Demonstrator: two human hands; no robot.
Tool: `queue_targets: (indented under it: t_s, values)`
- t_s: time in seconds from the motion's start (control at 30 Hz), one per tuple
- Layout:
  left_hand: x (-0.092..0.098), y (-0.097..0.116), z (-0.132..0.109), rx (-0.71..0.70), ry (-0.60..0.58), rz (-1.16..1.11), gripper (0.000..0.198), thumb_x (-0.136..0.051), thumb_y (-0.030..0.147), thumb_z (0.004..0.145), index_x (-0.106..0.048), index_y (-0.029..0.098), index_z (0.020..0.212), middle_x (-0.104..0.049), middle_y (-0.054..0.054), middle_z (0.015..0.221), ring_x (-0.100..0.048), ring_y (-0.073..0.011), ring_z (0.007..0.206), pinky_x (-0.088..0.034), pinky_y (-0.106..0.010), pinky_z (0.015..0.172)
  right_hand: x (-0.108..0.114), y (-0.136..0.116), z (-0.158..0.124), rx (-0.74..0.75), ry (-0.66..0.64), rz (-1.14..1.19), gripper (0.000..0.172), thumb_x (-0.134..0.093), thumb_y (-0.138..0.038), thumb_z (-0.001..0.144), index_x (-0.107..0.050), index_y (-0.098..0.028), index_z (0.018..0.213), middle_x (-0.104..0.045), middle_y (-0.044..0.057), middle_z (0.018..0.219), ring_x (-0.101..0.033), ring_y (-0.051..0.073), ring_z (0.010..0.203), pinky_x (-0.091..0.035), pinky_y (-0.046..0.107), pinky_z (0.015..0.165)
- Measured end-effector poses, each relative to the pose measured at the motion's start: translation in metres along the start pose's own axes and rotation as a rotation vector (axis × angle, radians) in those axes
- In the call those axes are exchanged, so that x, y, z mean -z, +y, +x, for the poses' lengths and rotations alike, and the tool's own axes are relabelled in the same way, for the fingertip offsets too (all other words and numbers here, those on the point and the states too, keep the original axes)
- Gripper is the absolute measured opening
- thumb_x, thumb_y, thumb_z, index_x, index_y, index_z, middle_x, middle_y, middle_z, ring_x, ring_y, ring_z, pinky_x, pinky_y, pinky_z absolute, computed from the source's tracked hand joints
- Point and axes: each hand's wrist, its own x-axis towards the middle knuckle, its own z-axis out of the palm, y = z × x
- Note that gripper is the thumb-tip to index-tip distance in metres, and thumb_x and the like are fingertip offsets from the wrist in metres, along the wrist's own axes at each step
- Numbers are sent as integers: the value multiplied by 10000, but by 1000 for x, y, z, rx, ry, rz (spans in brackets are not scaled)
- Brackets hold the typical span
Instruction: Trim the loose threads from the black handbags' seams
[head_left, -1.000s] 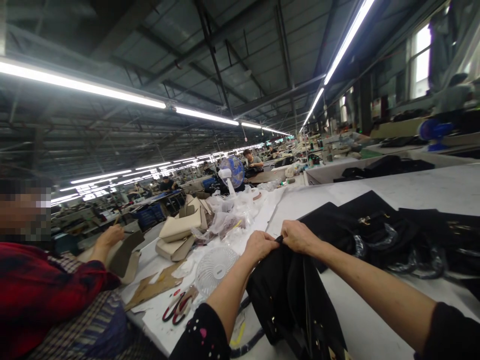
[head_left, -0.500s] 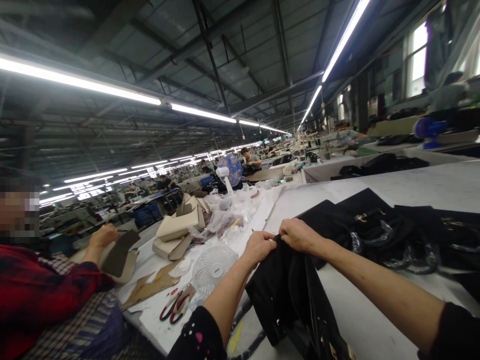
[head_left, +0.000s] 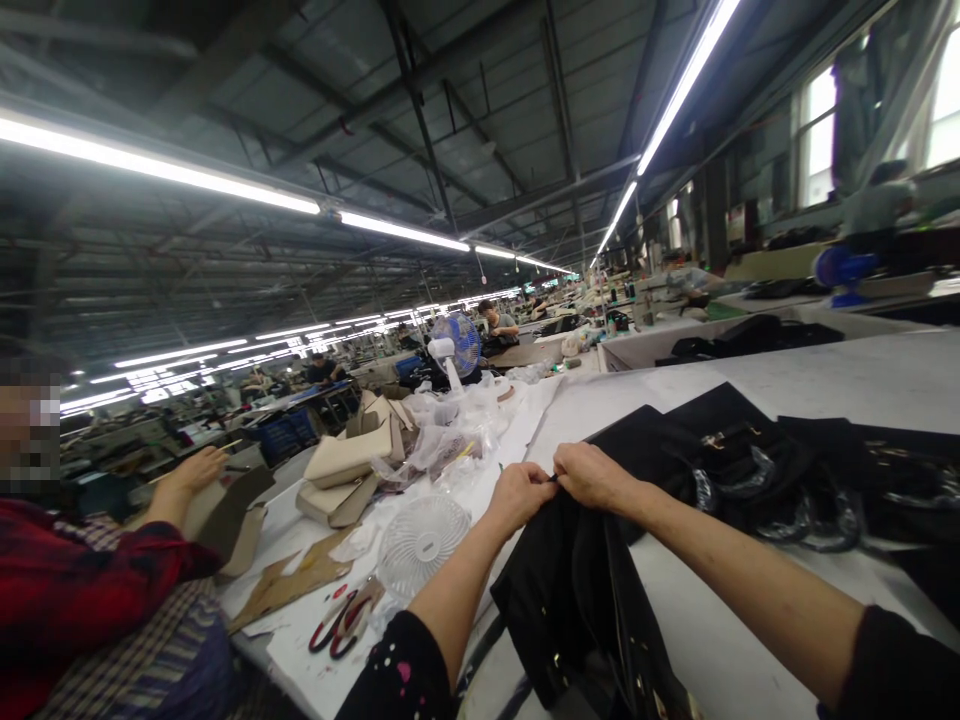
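Note:
A black bag (head_left: 577,600) with gold-coloured metal fittings hangs down from my two hands over the near part of the table. My left hand (head_left: 523,492) pinches its top edge with the fingertips. Close beside it, nearly touching, my right hand (head_left: 592,474) is closed on the same edge. The exact spot under the fingertips is hidden. To the right lie more black bags (head_left: 720,440) with gold hardware and clear plastic wrapped round their handles.
On the white table (head_left: 600,400) are a small white fan (head_left: 424,545), red-and-black-handled scissors (head_left: 337,625), brown cardboard (head_left: 300,580), clear plastic wrap (head_left: 450,430) and cream bags (head_left: 349,455). A co-worker in a red checked sleeve (head_left: 112,580) handles brown-grey pieces at the left. A blue fan (head_left: 456,345) stands behind.
Both hands keep their grip on the black bag's edge and have barely moved. The view has shifted slightly. At the left, the co-worker's hand has moved a little with the brown-grey piece.

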Motion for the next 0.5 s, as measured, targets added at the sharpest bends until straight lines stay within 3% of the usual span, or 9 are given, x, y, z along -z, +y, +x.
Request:
queue_targets:
  t_s: [0.07,0.13,0.23,0.37,0.5]
  values:
    - [-1,0,0,3,42,45,96,-650,233,672,-709,158,684,-621,8,592,-532,-123,584,-365,-225,545,2,5,-4,15,62,115,100,-681,-183,832,-649,-142,917,-682,47,1000,-638,180,980,-502,348,909]
    - [-2,-2,-3,22,92,82,93,-629,208,662,-708,162,677,-630,-2,592,-556,-139,604,-372,-233,556,4,14,-12,-2,156,240,216,-649,-166,820,-626,-157,1034,-671,60,1101,-627,169,1044,-486,298,939]
    - [-3,-2,-7,60,155,114,98,-615,191,645,-707,166,669,-647,-14,595,-588,-159,632,-391,-242,573,2,32,-33,-122,279,396,269,-558,-233,864,-585,-150,1119,-668,102,1134,-637,190,1055,-486,317,954]
    - [-1,2,-10,96,214,120,87,-612,189,635,-696,180,654,-658,-19,591,-620,-179,663,-424,-253,610,-5,45,-71,-253,272,535,336,-571,-342,849,-590,-151,1124,-709,102,1005,-681,229,955,-540,358,857]
    - [-2,-4,-10,156,259,110,96,-583,241,693,-663,188,691,-653,-10,575,-629,-169,613,-439,-250,606,-3,31,-116,-283,253,712,436,-601,-493,836,-591,-194,1153,-692,92,1105,-655,238,1045,-534,354,916]
